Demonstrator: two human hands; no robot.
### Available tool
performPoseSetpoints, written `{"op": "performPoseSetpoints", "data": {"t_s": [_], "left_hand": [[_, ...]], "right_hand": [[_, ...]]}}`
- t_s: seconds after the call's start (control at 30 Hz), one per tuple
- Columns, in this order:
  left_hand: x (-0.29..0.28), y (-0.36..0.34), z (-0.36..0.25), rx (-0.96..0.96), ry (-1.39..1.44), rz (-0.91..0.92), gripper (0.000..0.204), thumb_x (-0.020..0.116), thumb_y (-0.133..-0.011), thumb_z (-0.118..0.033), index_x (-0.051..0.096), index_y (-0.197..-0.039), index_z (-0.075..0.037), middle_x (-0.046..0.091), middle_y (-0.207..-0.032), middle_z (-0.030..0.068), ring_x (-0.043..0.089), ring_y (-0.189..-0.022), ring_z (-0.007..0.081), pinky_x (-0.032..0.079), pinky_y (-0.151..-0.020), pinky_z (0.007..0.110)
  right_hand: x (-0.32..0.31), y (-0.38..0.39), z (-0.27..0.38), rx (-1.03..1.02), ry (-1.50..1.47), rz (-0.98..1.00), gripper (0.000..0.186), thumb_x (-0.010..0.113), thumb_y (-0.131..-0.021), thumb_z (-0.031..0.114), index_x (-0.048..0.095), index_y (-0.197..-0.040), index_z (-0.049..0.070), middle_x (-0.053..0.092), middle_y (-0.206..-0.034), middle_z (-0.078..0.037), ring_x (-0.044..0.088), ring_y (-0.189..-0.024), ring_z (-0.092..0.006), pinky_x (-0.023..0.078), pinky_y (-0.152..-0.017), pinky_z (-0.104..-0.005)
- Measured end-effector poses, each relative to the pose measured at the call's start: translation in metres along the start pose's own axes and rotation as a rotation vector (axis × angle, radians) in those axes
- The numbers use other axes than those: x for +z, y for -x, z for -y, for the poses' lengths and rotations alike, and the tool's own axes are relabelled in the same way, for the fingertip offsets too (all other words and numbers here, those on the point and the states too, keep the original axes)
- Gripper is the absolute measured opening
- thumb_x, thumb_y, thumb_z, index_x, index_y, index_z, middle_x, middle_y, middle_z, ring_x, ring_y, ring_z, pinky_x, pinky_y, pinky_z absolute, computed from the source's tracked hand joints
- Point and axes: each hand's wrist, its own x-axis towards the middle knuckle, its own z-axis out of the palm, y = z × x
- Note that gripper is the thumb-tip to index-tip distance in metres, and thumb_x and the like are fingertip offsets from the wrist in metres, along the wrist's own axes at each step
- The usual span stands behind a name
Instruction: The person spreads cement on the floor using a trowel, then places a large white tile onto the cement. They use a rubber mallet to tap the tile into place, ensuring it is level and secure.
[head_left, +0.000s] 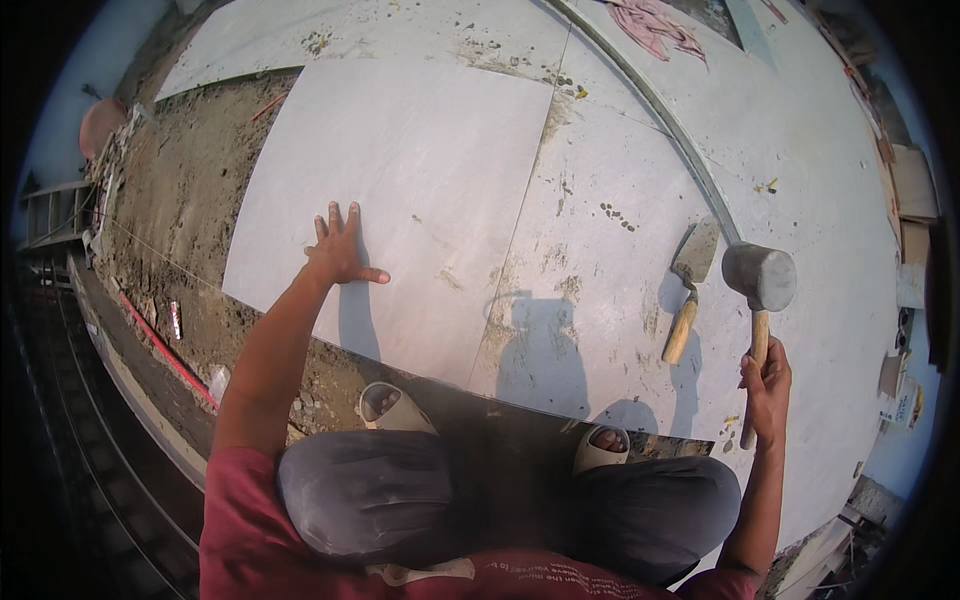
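My left hand lies on a large pale floor tile, fingers spread and holding nothing. Dirt smudges mark the tile's surface, and its right edge meets a neighbouring tile along a narrow joint. At the right, my right hand is wrapped round the wooden handle of a rubber mallet, whose grey head is raised up front. Just left of the mallet a trowel with a wooden grip rests on the tiles. From near the mallet head a long metal straightedge runs toward the far side.
Bare soil borders the tile on the left, crossed by a thin string. A red pipe lies farther left beside a ledge. A pink cloth lies at the far side. Cardboard boxes stand at the right rim.
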Motion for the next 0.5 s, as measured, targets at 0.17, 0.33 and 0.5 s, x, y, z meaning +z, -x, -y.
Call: {"op": "performPoseSetpoints", "data": {"t_s": [0.17,0.33,0.5], "left_hand": [[-0.005,-0.003,-0.004,0.015,0.034,0.02,0.16,0.088,-0.038,-0.071,-0.004,-0.158,-0.017,-0.008,-0.162,0.0225,-0.001,-0.147,0.05,0.035,-0.103,0.073],[-0.001,-0.001,-0.004,0.033,0.085,0.051,0.157,0.088,-0.042,-0.069,-0.005,-0.158,-0.016,-0.01,-0.162,0.0236,-0.002,-0.147,0.051,0.03,-0.103,0.075],[-0.002,0.003,-0.001,0.083,0.087,-0.003,0.158,0.086,-0.041,-0.073,-0.004,-0.158,-0.016,-0.01,-0.161,0.0258,-0.001,-0.145,0.0546,0.031,-0.1,0.077]], "right_hand": [[0.096,-0.078,0.105,-0.093,-0.04,0.365,0.043,0.057,-0.098,0.046,0.053,-0.084,0.006,0.048,-0.062,0.002,0.046,-0.047,-0.0076,0.042,-0.045,-0.025],[0.234,-0.119,0.196,-0.143,-0.273,0.472,0.046,0.053,-0.1,0.045,0.052,-0.083,0.003,0.05,-0.059,-0.004,0.046,-0.042,-0.0136,0.041,-0.037,-0.0319],[0.34,-0.152,0.186,-0.39,-0.204,0.306,0.048,0.05,-0.101,0.046,0.05,-0.088,0.0,0.052,-0.062,-0.007,0.049,-0.041,-0.0171,0.042,-0.037,-0.0321]]}}
